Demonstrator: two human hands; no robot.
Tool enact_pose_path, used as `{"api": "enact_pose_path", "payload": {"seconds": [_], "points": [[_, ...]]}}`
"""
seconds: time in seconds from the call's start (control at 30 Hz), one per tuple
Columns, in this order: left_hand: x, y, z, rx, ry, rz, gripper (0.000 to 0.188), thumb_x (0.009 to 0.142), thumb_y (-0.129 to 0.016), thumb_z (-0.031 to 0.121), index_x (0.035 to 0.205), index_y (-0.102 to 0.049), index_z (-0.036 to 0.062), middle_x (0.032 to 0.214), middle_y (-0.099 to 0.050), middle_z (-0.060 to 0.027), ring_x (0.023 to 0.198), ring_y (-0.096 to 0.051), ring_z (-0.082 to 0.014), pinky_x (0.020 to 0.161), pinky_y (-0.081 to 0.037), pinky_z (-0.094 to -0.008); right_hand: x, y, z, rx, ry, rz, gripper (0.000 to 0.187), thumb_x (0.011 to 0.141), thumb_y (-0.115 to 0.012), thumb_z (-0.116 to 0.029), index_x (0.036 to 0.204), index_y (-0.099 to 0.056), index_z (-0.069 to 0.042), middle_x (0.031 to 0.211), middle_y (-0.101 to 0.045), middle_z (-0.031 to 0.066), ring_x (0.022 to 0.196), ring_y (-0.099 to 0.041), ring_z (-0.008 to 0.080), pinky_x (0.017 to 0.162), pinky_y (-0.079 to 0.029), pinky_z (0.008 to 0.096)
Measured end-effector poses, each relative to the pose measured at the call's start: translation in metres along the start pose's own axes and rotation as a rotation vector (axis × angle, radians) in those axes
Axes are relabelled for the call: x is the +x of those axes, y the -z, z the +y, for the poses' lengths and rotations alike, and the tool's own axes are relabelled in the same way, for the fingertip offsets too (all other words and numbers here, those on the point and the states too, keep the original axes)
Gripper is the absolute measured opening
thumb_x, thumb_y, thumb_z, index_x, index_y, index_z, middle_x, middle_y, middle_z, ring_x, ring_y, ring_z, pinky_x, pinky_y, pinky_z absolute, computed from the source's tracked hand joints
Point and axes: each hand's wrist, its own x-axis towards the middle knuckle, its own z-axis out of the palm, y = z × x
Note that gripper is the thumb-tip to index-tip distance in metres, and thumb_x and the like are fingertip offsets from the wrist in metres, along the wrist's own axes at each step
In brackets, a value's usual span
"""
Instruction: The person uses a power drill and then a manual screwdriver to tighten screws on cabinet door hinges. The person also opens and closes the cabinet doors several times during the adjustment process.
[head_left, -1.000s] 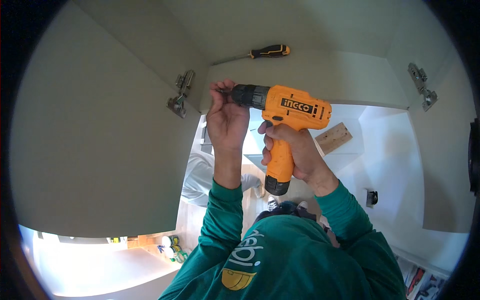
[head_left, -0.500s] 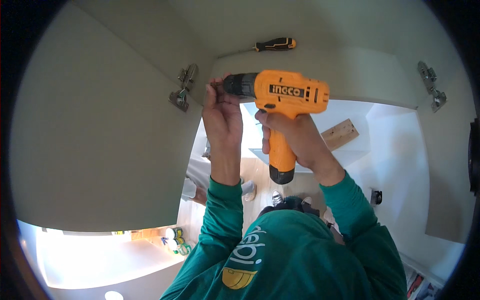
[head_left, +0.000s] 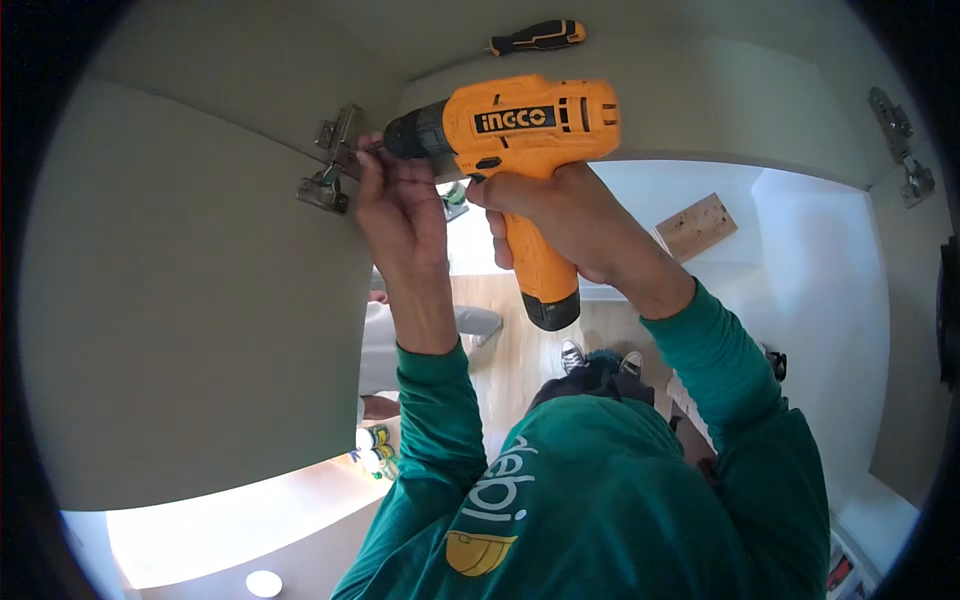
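My right hand [head_left: 560,215] grips the handle of an orange and black cordless drill [head_left: 540,120], its index finger at the trigger. The drill points left, toward a metal cabinet hinge [head_left: 335,165] between the cabinet side and the open door on the left. My left hand [head_left: 400,205] is palm up under the black chuck. Its thumb and forefinger close round the thin drill bit [head_left: 375,147] close beside the hinge; whether a screw sits at the tip is too small to tell.
A black and yellow screwdriver [head_left: 540,37] lies on the cabinet surface beyond the drill. Another hinge [head_left: 903,148] is mounted at the right. The large door panel [head_left: 200,310] fills the left side. Below are a wooden block [head_left: 697,227] and another person's leg [head_left: 480,322].
Both hands and the drill have moved left, bringing the bit up to the left hinge. The view has shifted a little, and the other person's leg has moved.
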Motion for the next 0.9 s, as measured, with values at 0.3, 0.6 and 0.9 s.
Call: {"api": "enact_pose_path", "payload": {"seconds": [0.3, 0.6, 0.9], "points": [[0.02, 0.015, 0.002, -0.075, 0.057, 0.013, 0.021, 0.106, -0.058, 0.022, 0.119, -0.063, 0.0062, 0.118, -0.07, -0.0072, 0.115, -0.065, -0.0213, 0.105, -0.051, -0.0382, 0.025, -0.003, 0.007, 0.052, -0.011, -0.013, 0.021, 0.088, -0.067, -0.015, 0.102, -0.066, 0.0, 0.072, -0.065, 0.0075, 0.052, -0.064, 0.0201, 0.052, -0.053, 0.0348], [0.038, 0.024, -0.002, -0.078, 0.053, 0.107, 0.019, 0.104, -0.061, 0.021, 0.115, -0.065, 0.0057, 0.115, -0.071, -0.0066, 0.113, -0.066, -0.0209, 0.103, -0.053, -0.0378, 0.043, -0.001, 0.014, 0.042, -0.019, 0.017, 0.021, 0.087, -0.068, -0.015, 0.101, -0.066, 0.0, 0.072, -0.066, 0.0071, 0.051, -0.065, 0.02, 0.052, -0.054, 0.0352], [0.034, 0.024, -0.019, -0.075, 0.049, 0.094, 0.022, 0.105, -0.06, 0.024, 0.118, -0.063, 0.0057, 0.117, -0.069, -0.0058, 0.115, -0.064, -0.0192, 0.104, -0.051, -0.0361, 0.044, 0.013, 0.015, 0.009, -0.036, -0.002, 0.023, 0.087, -0.067, -0.014, 0.104, -0.066, 0.001, 0.072, -0.066, 0.0072, 0.052, -0.065, 0.0199, 0.052, -0.055, 0.0362]]}}
